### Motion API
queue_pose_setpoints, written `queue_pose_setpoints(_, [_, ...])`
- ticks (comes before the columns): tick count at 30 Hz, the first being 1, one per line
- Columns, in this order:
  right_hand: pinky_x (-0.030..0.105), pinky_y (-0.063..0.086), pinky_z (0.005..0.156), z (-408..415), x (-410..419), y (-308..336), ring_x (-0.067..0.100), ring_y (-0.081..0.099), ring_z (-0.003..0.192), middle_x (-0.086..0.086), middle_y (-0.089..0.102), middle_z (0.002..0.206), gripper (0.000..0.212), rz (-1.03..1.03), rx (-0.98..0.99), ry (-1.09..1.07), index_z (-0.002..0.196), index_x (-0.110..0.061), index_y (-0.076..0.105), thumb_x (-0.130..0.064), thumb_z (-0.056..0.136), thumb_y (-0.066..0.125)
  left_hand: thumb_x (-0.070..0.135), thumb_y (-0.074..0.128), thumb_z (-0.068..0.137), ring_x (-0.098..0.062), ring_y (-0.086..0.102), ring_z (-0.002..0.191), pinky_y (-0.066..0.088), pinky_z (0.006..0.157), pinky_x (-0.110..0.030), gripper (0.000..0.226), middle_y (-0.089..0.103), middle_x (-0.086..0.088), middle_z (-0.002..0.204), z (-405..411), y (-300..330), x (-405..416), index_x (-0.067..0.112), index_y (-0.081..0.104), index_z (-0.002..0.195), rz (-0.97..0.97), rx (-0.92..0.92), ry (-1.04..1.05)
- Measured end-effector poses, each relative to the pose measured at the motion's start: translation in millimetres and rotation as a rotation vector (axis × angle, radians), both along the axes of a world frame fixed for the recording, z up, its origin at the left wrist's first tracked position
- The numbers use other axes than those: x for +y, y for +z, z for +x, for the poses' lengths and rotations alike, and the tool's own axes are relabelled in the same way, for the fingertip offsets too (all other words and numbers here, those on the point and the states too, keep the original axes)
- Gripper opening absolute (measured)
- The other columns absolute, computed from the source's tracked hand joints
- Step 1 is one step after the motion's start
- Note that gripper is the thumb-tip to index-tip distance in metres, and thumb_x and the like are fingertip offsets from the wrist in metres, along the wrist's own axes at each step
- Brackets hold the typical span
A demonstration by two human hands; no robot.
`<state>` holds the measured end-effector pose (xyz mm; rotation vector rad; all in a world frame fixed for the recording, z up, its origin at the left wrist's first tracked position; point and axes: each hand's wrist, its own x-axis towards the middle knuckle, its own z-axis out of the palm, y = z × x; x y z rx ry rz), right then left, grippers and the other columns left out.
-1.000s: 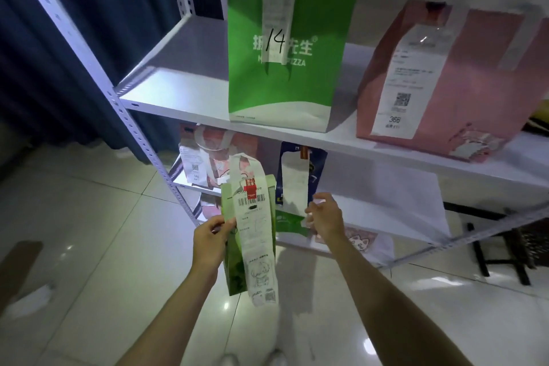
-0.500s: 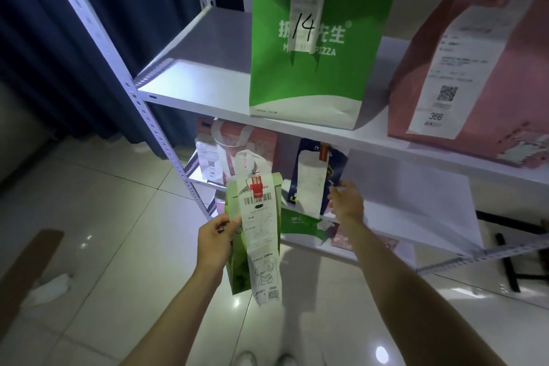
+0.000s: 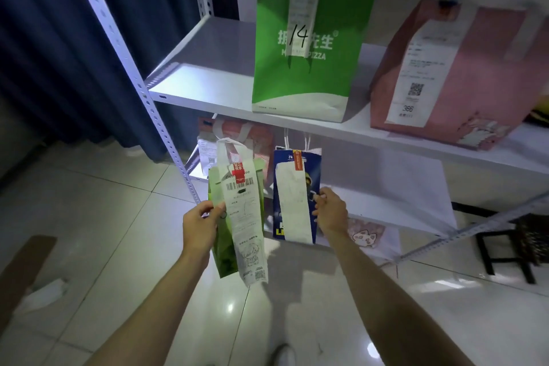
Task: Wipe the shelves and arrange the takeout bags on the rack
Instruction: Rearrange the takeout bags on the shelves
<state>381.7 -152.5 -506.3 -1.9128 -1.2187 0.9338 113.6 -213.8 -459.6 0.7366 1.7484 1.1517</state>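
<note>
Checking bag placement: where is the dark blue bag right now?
In the head view, the dark blue bag stands centre, below the upper shelf, gripped by the right hand.

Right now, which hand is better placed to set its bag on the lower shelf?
The right hand. It grips the dark blue paper bag right at the white lower shelf. The left hand holds the light green paper bag out in front of the rack, over the floor.
</note>
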Motion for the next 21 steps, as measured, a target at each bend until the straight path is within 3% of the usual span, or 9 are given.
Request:
queue_pose_setpoints(3, [0.031,0.057,0.062,-16.9,-34.9,15.6,0.018,0.067,0.071,-0.004,0.068,0.084,0.022,0.017,-0.013,0.04,0.089,-0.019,0.059,-0.023,0.107,0.049,0.026,0.069,0.098,-0.027,0.066,0.095,0.057,0.079,-0.043,0.017,0.073,-0.001,0.097,-20.3,11.6,-14.5,0.011,0.071,0.089,0.027,0.016,-0.017])
queue_pose_setpoints(7, [0.037,0.062,0.068,-47.6,-79.8,41.1,0.026,0.071,0.075,0.006,0.07,0.087,0.02,0.032,-0.016,0.025,0.091,-0.013,0.061,-0.021,0.107,0.051,0.025,0.068,0.098,-0.024,0.068,0.093,0.057,0.072,-0.036,0.016,0.074,0.0,0.095,-62.5,24.9,-38.5,0.013,0.072,0.088,0.074,0.001,-0.06])
queue_pose_setpoints(10, [0.034,0.061,0.066,-74.5,-110.9,59.9,0.024,0.069,0.072,0.01,0.07,0.087,0.02,0.045,-0.05,-0.004,0.09,-0.01,0.062,-0.017,0.106,0.051,0.026,0.068,0.098,-0.022,0.07,0.09,0.053,0.063,-0.028,0.014,0.074,0.002,0.097,-96.0,37.3,-55.5,0.016,0.072,0.09,0.095,0.017,-0.102])
queue_pose_setpoints(12, [0.04,0.061,0.069,-93.1,-130.5,69.2,0.024,0.066,0.07,0.013,0.07,0.085,0.02,0.013,-0.05,-0.015,0.092,-0.007,0.063,-0.016,0.106,0.051,0.029,0.068,0.098,-0.022,0.07,0.088,0.053,0.062,-0.028,0.015,0.074,0.003,0.097,-116.3,46.1,-65.5,0.017,0.072,0.09,0.11,0.049,-0.134])
queue_pose_setpoints(17, [0.033,0.059,0.067,-136.6,-164.6,101.3,0.017,0.062,0.065,0.008,0.069,0.083,0.021,0.033,-0.189,0.048,0.086,-0.014,0.061,-0.02,0.105,0.054,0.03,0.069,0.098,-0.022,0.07,0.083,0.052,0.059,-0.027,0.017,0.073,0.003,0.097,-161.8,68.9,-84.8,0.016,0.071,0.089,0.136,0.093,-0.158])
queue_pose_setpoints(21, [0.04,0.059,0.073,-165.4,-170.7,134.1,0.02,0.067,0.069,0.003,0.069,0.081,0.021,0.087,-0.216,0.066,0.088,-0.012,0.059,-0.022,0.106,0.052,0.032,0.07,0.097,-0.019,0.07,0.08,0.051,0.056,-0.023,0.015,0.073,0.005,0.095,-193.4,90.9,-90.7,0.019,0.071,0.088,0.172,0.125,-0.15])
